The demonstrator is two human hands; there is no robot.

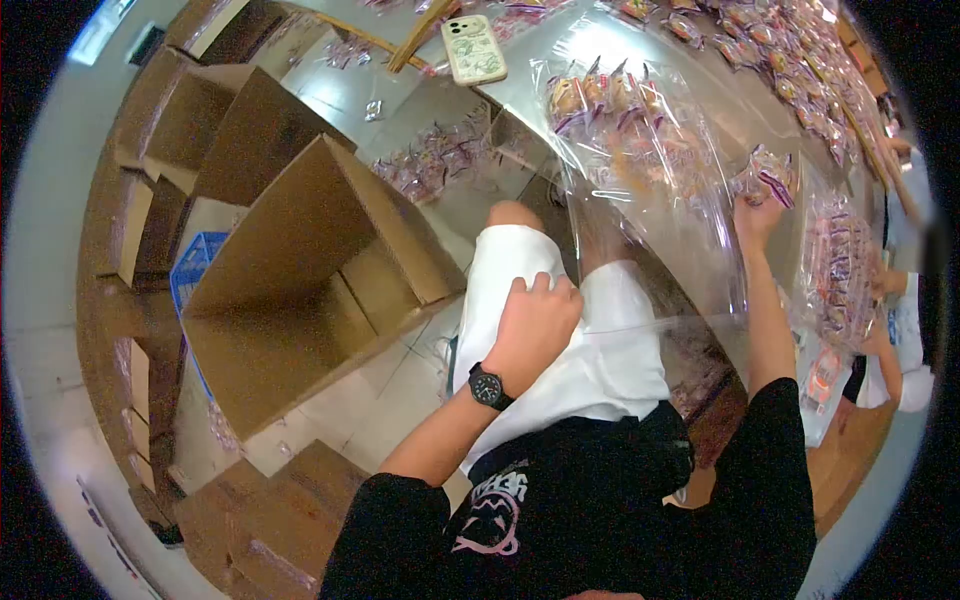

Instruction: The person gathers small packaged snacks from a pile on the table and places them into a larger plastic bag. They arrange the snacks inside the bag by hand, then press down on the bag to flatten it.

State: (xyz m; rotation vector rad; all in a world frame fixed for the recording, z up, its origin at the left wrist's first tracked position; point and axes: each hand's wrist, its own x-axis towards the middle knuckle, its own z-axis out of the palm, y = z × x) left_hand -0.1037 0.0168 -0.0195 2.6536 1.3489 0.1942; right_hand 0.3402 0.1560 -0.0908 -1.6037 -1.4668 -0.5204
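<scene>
My left hand (540, 318), with a black watch on its wrist, rests on my thigh over the white shorts. Its fingers are apart and slightly bent, with nothing in them. Reaching out to the right, my right hand (760, 212) is closed around a small clear packet (768, 178) with purple print. Just left of that hand lies a large clear plastic bag (665, 225), its far part filled with packets (615, 100) in rows. The bag's near part hangs over the table edge towards my lap.
A big open cardboard box (290, 300) stands at my left beside a blue crate (197, 262). A phone (473, 50) lies on the table's far left. Many loose packets (790, 60) cover the far right. Another filled bag (838, 270) is near a co-worker's hands (888, 285).
</scene>
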